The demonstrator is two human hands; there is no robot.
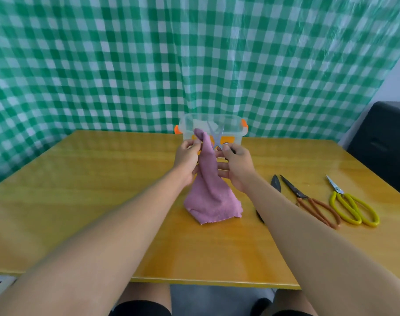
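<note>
So that its top could apparently meet the open blades, the soft mauve cloth [209, 197] was held upright on the yellow wooden bench [103, 190], pinched by the left hand [187, 156]; small silver scissors [217, 137] were grasped by the fingers of the right hand [234, 166].

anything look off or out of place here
Nothing really stands out. The pink cloth, held up by the left hand, has a slightly ragged lower edge on the table. The small scissors in the right hand stand open beside it.
</note>
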